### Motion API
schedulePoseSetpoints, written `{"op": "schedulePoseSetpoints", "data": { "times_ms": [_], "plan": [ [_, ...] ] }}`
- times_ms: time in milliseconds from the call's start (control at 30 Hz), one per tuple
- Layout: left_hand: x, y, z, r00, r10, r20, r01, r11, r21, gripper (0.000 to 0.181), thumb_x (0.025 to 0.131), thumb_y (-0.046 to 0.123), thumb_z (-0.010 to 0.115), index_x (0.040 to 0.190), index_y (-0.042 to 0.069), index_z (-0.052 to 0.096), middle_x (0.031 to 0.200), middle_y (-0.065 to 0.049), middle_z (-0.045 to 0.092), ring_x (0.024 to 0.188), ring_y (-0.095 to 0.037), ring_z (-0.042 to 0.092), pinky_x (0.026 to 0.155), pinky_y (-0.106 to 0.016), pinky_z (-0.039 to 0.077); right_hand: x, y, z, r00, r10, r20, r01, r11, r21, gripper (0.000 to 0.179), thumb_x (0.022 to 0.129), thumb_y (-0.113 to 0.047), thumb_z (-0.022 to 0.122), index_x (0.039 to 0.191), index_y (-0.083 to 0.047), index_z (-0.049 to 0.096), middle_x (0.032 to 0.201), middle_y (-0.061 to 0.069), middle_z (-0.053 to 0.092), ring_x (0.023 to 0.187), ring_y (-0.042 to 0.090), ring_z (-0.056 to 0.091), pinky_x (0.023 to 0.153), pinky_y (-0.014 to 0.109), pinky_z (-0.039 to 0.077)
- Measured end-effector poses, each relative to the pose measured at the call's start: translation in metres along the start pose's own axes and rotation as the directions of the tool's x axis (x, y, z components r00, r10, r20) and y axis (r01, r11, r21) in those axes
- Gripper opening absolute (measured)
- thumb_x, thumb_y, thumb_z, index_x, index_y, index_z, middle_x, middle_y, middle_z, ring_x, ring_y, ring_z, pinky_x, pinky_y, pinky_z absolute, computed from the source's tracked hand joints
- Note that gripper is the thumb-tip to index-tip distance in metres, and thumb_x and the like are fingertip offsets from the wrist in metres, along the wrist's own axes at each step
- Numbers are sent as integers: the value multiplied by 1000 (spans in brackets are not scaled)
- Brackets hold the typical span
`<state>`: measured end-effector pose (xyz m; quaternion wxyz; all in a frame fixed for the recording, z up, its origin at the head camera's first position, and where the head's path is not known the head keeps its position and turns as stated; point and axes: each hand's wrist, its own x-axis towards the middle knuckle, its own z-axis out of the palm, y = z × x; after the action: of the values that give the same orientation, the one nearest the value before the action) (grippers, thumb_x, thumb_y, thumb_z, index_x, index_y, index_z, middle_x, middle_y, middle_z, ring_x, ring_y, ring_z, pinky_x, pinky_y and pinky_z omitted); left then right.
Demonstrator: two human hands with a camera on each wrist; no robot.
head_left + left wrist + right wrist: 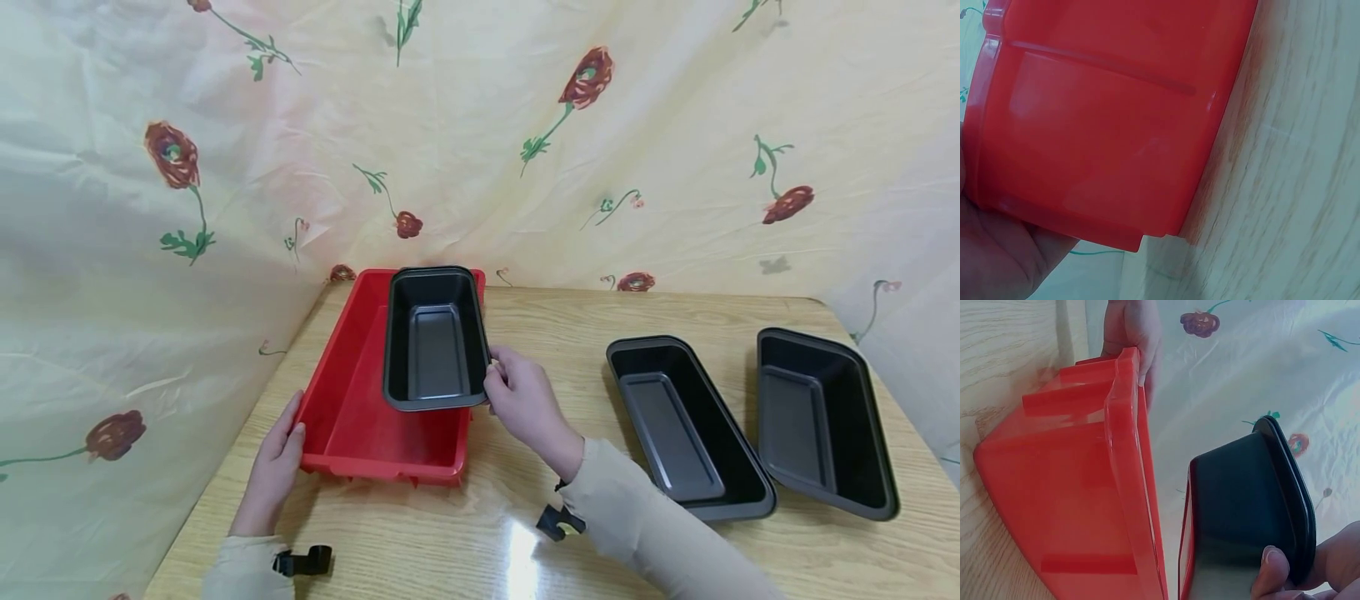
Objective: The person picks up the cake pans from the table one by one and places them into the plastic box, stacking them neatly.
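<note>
My right hand (528,408) pinches the right rim of a black loaf pan (437,342), thumb against the outer wall. The pan hangs over a red plastic bin (382,467), its open side facing up. In the right wrist view the dark pan (1235,500) stands apart from the bin's rim (1125,437). With its thumb by the rim, my left hand (273,462) grips the bin's near left corner. The left wrist view has the bin's outer wall (1097,137) with the left hand (997,250) at its corner; some fingers are hidden there.
Two more black loaf pans lie on the wooden table (465,550) at the right: one tilted pan (678,442) and, beside it, another pan (795,425). A flowered cloth (480,125) hangs behind the table and along its left side.
</note>
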<state>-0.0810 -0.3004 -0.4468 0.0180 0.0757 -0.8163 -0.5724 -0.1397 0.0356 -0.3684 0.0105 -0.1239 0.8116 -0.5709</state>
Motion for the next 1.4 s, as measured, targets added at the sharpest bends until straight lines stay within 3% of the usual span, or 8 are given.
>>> {"op": "schedulePoseSetpoints", "data": {
  "times_ms": [333, 633, 967, 1267, 1400],
  "plan": [
    [-1, 2, 1, 1000, -17, 4, 17, 1000, 8, 57, 106, 15, 34, 158, 28, 12, 159, -16, 21, 136, -40, 33, 90, -21, 45, 2, -2, 10, 1000, -13, 17, 13, 1000, -12, 36, 98, -4, 47, 131, 4, 56, 64, 8, 58, 52, 20, 54, 46, 29, 44],
    [-2, 3, 1, 999, -34, 0, 34, 999, -5, 56, 107, 19, 35, 158, 29, 13, 159, -15, 22, 135, -38, 34, 86, -16, 45, 6, -1, 19, 999, -19, 33, 19, 1000, 12, 39, 98, -3, 48, 135, 9, 51, 64, 5, 57, 50, 18, 54, 45, 28, 44],
    [-2, 3, 2, 999, -40, -7, 40, 999, 0, 56, 107, 23, 36, 157, 29, 14, 159, -14, 22, 136, -39, 33, 87, -18, 46, 9, -1, 29, 997, 32, 73, -34, 999, 17, 43, 98, -4, 51, 139, 7, 47, 67, 6, 59, 60, 19, 60, 59, 30, 55],
    [-1, 4, 3, 999, -41, -15, 41, 999, 9, 55, 107, 21, 33, 158, 28, 14, 159, -14, 22, 136, -38, 33, 89, -19, 46, 14, 3, 39, 998, -29, 60, 29, 1000, 0, 29, 95, -1, 50, 122, 9, 58, 62, 5, 58, 57, 15, 60, 55, 29, 55],
    [-2, 4, 2, 998, -54, -12, 54, 998, 17, 55, 107, 23, 34, 157, 30, 13, 159, -12, 21, 137, -38, 32, 91, -23, 47, 16, 5, 43, 998, -3, 68, 4, 1000, -19, 36, 95, -3, 52, 129, 10, 53, 63, 5, 59, 57, 15, 61, 56, 29, 54]
  ]
}}
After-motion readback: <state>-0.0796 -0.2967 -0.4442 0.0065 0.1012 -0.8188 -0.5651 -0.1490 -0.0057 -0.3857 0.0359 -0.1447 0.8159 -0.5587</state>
